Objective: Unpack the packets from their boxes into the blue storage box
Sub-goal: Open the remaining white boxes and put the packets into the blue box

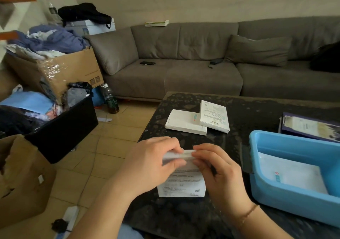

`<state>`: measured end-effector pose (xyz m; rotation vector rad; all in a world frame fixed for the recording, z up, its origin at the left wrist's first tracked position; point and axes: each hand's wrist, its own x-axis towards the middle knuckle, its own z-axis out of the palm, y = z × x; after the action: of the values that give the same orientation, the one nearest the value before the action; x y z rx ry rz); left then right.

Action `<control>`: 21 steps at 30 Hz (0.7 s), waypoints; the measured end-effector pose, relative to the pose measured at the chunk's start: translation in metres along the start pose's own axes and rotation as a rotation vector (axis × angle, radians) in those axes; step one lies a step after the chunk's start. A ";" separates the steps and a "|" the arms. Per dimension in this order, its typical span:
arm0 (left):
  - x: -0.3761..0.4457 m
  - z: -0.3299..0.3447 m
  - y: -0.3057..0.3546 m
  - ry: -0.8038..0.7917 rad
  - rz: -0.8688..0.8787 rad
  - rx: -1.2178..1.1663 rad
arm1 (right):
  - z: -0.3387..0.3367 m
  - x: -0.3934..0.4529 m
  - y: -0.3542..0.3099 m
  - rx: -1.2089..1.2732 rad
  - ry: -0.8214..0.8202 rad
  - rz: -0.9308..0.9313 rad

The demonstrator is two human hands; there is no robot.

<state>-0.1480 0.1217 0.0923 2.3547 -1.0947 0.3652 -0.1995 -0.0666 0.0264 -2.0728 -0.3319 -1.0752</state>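
two hands work the top flap of one white box (181, 181), which stands upright on the dark table (257, 109) near its front edge, printed face toward the camera. the left hand (156, 157) curls its fingers over the top left end of the box and grips it; the right hand (217, 167) pinches the flap at the top right. the step in hand looks like opening this box, with its packets not yet out. the next move probably calls for lifting the flap clear, holding the box body steady with one hand, and drawing the packets out toward the blue storage box (287, 192), which sits just to the right on the table. inside it lies at least one flat white packet (292, 172) with a small red and teal mark. two more white boxes (198, 121) lie flat farther back on the table, one overlapping the other, seemingly still to be done. the held box is plain white card with dense small print and a code near its lower edge.
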 end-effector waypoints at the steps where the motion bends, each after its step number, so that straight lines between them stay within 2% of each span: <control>1: 0.003 -0.001 0.003 0.000 -0.011 0.009 | 0.000 -0.001 0.001 0.003 0.002 0.005; 5: 0.008 -0.003 0.011 -0.051 -0.065 0.066 | -0.004 -0.002 -0.003 0.010 -0.007 0.035; 9: 0.013 -0.012 0.028 -0.075 -0.048 0.229 | -0.013 0.003 -0.017 0.023 -0.137 0.151; 12: 0.018 -0.024 0.035 -0.094 -0.103 0.163 | -0.038 0.011 -0.036 0.121 -0.231 0.234; 13: 0.023 -0.030 0.038 -0.082 -0.086 0.126 | -0.053 0.015 -0.043 0.162 -0.217 0.266; 15: 0.030 -0.043 0.038 0.058 0.015 0.044 | -0.087 0.026 -0.058 0.271 -0.132 0.351; 17: 0.043 -0.053 0.042 0.186 0.124 -0.075 | -0.123 0.038 -0.064 0.394 0.049 0.414; 19: 0.064 -0.054 0.050 0.261 0.232 -0.166 | -0.160 0.050 -0.056 0.398 0.204 0.476; 21: 0.089 -0.045 0.066 0.326 0.338 -0.295 | -0.191 0.061 -0.038 0.370 0.168 0.674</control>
<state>-0.1435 0.0550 0.1912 1.7787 -1.2839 0.6363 -0.2942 -0.1875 0.1616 -1.5686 0.2317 -0.6981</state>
